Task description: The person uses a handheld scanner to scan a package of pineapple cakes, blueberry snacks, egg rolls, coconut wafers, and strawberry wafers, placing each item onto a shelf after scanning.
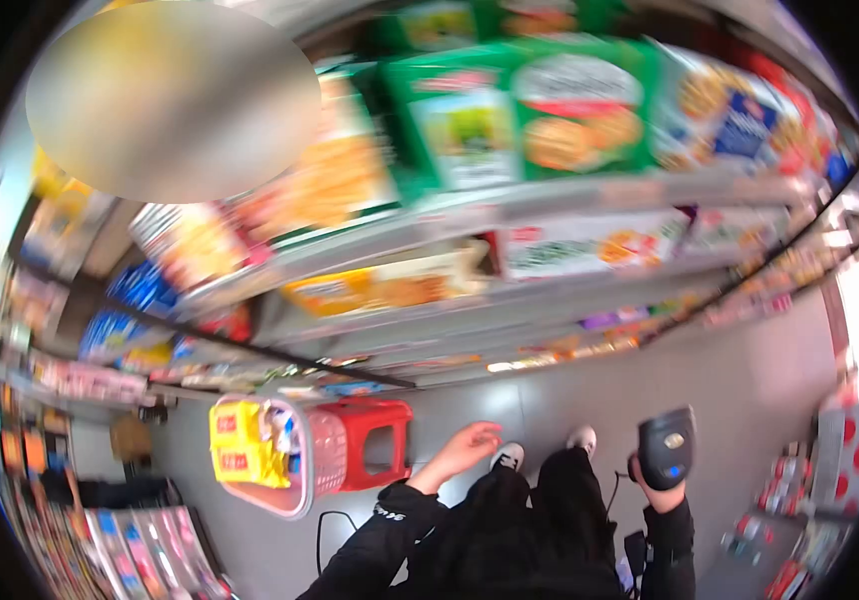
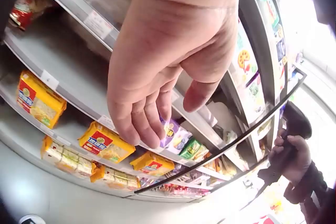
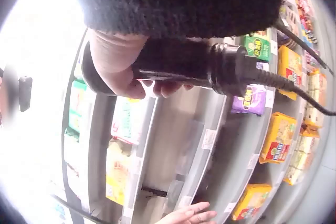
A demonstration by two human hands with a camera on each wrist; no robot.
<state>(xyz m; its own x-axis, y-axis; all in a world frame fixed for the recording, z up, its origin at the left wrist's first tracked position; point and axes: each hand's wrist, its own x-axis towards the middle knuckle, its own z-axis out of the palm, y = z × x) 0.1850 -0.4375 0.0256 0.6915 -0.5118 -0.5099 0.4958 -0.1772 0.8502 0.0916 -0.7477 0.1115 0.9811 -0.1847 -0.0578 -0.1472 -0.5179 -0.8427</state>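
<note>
My right hand grips a black handheld barcode scanner, its head tilted up in the head view. In the right wrist view, the fingers wrap round the scanner's handle and a cord runs from its end. My left hand hangs in front of the body, fingers loosely bent, holding nothing. Seen in the left wrist view, that left hand overlaps shelves of yellow snack packs behind it.
A pink basket with yellow packs stands beside a red stool at left. Ahead curves a grey shelf unit of boxed and bagged snacks, including green biscuit packs. A polka-dot box is at right.
</note>
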